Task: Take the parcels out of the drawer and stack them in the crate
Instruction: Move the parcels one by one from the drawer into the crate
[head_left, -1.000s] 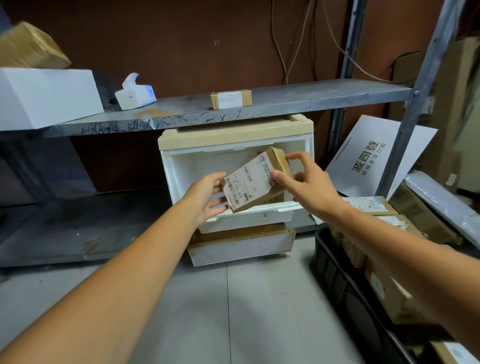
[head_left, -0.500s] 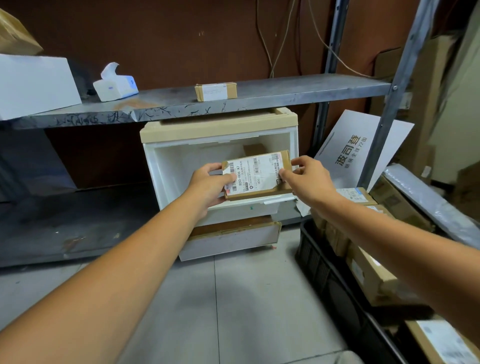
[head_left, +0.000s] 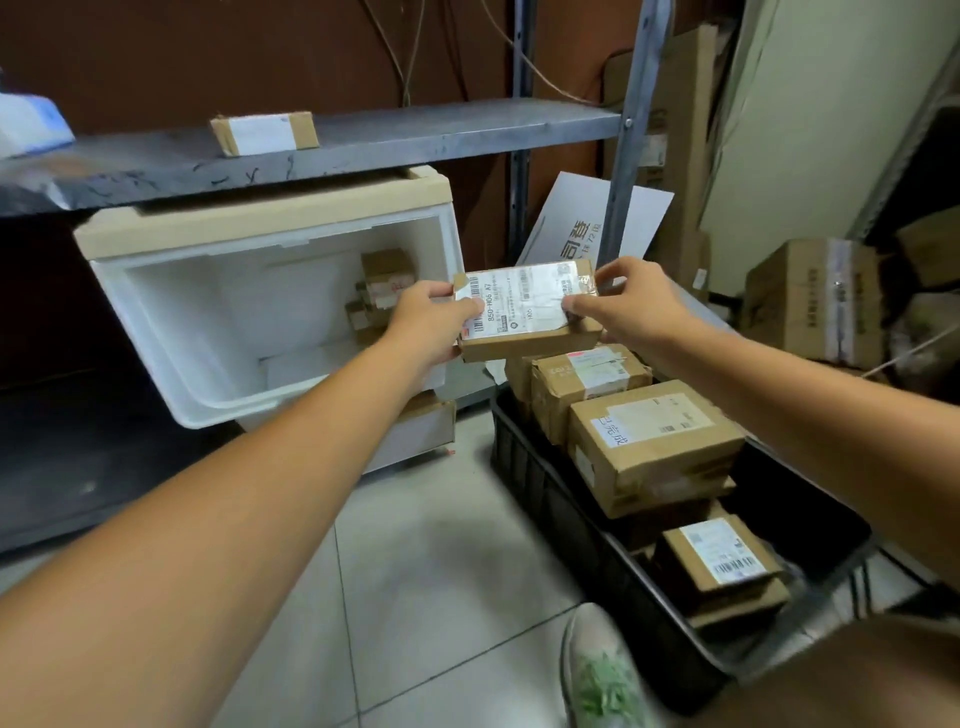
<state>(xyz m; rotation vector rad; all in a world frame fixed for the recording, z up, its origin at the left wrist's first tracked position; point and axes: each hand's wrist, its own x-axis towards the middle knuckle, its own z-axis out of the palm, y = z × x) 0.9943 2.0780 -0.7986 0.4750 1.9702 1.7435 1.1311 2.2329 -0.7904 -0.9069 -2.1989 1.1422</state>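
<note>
While the flat brown cardboard parcel with the white shipping label is clear of the drawer, it is not yet set down, so the step in hand looks like the carry to the crate. Long black plastic crate sits on the floor, right of the drawer, below and to the right of the hands; its long axis runs from the far end toward the person. White plastic drawer with a beige top is pulled open on the left, under the grey metal shelf. Large brown cardboard box lies mid-crate; a smaller taped brown box is at the far end, just under the held parcel. Held parcel: label up, long axis left-right, spanning between the hands, hovering above the crate's far end. Left hand grips its left short end, right hand pinches its right end, thumb on the label. Right hand is nearer the crate. Small brown parcels remain at the drawer's back right corner. Likely need: lower it flat onto the far stack.
</note>
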